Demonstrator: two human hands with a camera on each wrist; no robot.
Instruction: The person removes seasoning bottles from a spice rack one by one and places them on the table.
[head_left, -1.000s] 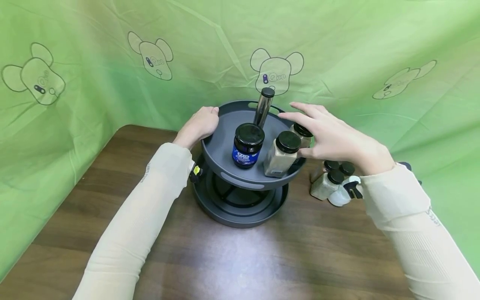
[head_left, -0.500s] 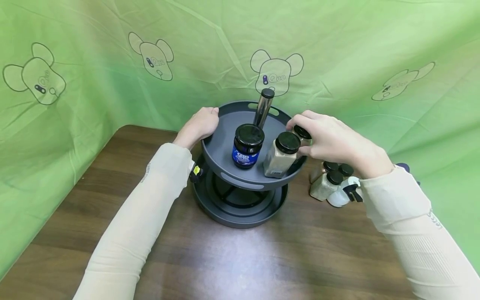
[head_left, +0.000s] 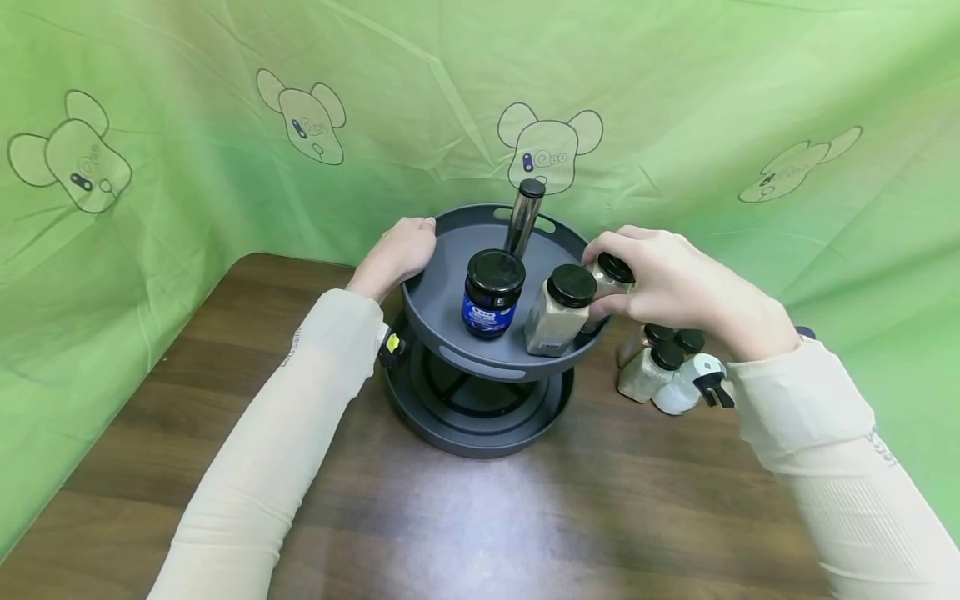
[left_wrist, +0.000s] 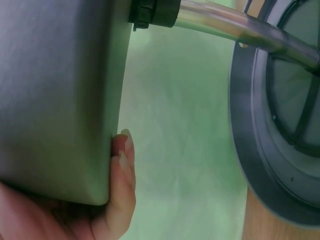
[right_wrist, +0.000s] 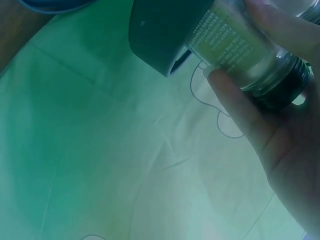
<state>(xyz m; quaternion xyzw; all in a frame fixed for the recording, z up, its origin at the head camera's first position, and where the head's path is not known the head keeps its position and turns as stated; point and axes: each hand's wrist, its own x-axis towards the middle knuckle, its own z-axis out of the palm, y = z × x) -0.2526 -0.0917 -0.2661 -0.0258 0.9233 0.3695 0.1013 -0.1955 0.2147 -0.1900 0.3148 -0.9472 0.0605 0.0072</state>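
My left hand (head_left: 399,250) grips the left rim of the upper tray (head_left: 431,296) on a grey two-tier rack. In the left wrist view its fingers (left_wrist: 122,190) curl under the tray's edge. At the tray's right side, my right hand (head_left: 671,279) holds a clear, black-capped seasoning jar (head_left: 609,282) between thumb and fingers. The right wrist view shows printed text on this jar (right_wrist: 225,42), close to the tray's rim. Beside it on the tray stands a similar jar with pale contents (head_left: 558,323). A dark jar with a blue label (head_left: 491,304) and a slim black-capped bottle (head_left: 523,223) also stand there.
The rack's lower tray (head_left: 480,443) rests on the wooden table (head_left: 360,500). Several black-capped jars (head_left: 647,373) and a white container (head_left: 678,392) stand right of the rack, partly behind the right arm. A green printed cloth (head_left: 420,100) hangs close behind.
My right hand has come down and its fingers have closed on the seasoning jar, which has shifted slightly right. The left hand keeps its grip on the tray.
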